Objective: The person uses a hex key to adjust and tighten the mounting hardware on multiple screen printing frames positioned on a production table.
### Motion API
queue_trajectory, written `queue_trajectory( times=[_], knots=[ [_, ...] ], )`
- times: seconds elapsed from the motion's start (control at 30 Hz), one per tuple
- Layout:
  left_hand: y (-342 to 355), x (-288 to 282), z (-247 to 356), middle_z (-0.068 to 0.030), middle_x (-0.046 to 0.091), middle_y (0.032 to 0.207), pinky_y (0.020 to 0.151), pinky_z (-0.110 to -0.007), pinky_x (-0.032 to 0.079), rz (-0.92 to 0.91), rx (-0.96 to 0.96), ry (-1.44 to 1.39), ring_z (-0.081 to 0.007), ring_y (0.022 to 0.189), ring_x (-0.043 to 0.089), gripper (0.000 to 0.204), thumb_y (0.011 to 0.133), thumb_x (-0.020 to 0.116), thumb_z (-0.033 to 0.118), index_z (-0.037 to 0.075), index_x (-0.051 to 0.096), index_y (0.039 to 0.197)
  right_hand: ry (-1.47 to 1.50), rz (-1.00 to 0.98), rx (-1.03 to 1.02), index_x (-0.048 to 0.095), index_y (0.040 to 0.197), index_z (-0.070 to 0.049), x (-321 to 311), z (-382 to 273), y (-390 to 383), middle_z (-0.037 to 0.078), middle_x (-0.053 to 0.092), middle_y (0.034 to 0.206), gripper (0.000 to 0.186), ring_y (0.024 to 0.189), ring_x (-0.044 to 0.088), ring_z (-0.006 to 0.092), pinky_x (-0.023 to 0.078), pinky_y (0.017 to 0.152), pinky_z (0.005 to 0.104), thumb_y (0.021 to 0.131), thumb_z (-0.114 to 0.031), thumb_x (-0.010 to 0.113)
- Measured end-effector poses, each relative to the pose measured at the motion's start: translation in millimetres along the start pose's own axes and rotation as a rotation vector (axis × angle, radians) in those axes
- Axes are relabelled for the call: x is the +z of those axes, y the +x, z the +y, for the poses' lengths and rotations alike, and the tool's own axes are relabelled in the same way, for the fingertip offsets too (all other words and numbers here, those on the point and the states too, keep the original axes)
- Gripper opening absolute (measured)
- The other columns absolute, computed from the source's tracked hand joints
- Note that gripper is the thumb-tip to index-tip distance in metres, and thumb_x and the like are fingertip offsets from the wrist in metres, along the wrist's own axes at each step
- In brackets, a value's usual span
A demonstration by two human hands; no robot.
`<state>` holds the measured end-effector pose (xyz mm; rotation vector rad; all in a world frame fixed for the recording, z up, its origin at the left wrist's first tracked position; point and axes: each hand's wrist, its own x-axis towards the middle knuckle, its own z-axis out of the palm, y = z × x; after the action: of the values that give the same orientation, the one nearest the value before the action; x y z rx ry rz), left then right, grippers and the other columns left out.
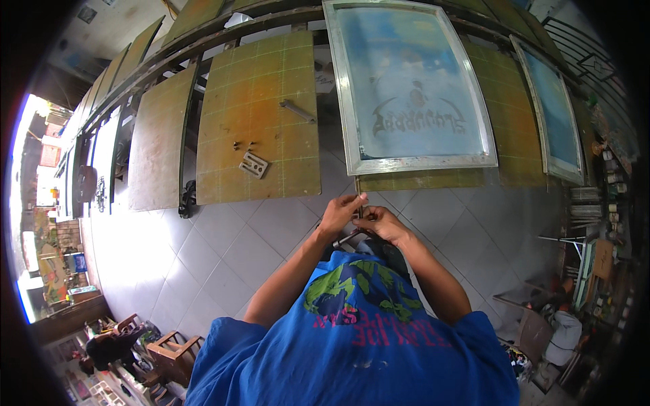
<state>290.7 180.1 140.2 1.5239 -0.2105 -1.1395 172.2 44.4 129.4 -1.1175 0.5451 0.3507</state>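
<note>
At the near edge of the long bench, in the middle of the scene, the person's left hand point(340, 213) pinches a thin, dark metal rod point(358, 185) between thumb and fingers. The rod stands just on the near side of a silver metal-framed screen point(423, 164) with pale blue mesh and a dark printed design. The right hand point(384, 225) is just to the right, its fingers curled in at the rod's near end; whether they pinch it or merely touch it, I cannot tell. Just nearer than the hands, a short silver metal bar point(347, 239) shows in front of the blue T-shirt point(379, 331).

To the left lies an olive-brown board point(261, 78) with pale grid lines. On it are a grey metal open-ended wrench point(298, 111) toward the far right, two small metal fasteners point(236, 145) left of the middle, and a silver slotted metal block point(254, 164) just nearer than them. Farther right, a narrower-looking blue-meshed metal frame point(575, 162) leans over another board.
</note>
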Motion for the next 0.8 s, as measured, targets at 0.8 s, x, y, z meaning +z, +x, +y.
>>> queue_trajectory(
  times=[0.8],
  knots=[
    [-44,-242,30,-0.0107,0.072,0.090,0.078,-0.039,0.053,1.169,0.382,0.881,-0.0284,0.084,0.069,0.022,0.084,0.076,0.028,0.008,0.077,0.093,-0.173,0.752,-0.154,0.065,0.124,0.005,-30,87,-80,-0.001,0.057,0.076,0.040,0.075,0.052,0.0098,0.044,0.075,0.0274,0.107,-0.027,0.047]
  ],
)
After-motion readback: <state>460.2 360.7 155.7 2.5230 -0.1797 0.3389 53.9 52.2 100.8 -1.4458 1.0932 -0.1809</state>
